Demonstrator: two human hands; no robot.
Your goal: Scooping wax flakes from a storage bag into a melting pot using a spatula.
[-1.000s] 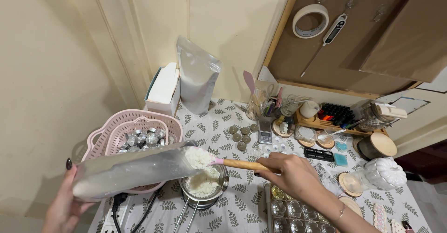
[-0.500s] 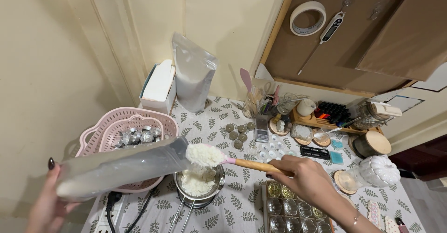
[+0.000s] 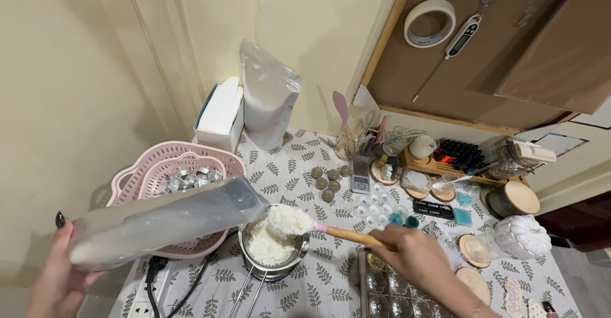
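My left hand (image 3: 57, 280) grips the bottom of a clear plastic bag of white flakes (image 3: 165, 226), tipped on its side with its mouth over a small metal pot (image 3: 273, 254). My right hand (image 3: 414, 257) holds a wooden-handled spatula (image 3: 347, 234) whose blade carries a heap of white flakes (image 3: 289, 221) just above the pot. The pot is partly filled with the same white flakes and sits on a leaf-patterned tablecloth (image 3: 318, 286).
A pink basket (image 3: 178, 165) of small metal cups sits left of the pot. Behind stand a white pouch (image 3: 267, 95) and a box (image 3: 219, 111). A clear mould tray (image 3: 388, 289) lies by my right hand. Jars, wooden discs, a small scale and a power strip (image 3: 149, 292) crowd the table.
The spatula with its heap of flakes has come out of the bag mouth and lowered toward the pot. The bag has shifted slightly left and tilted further.
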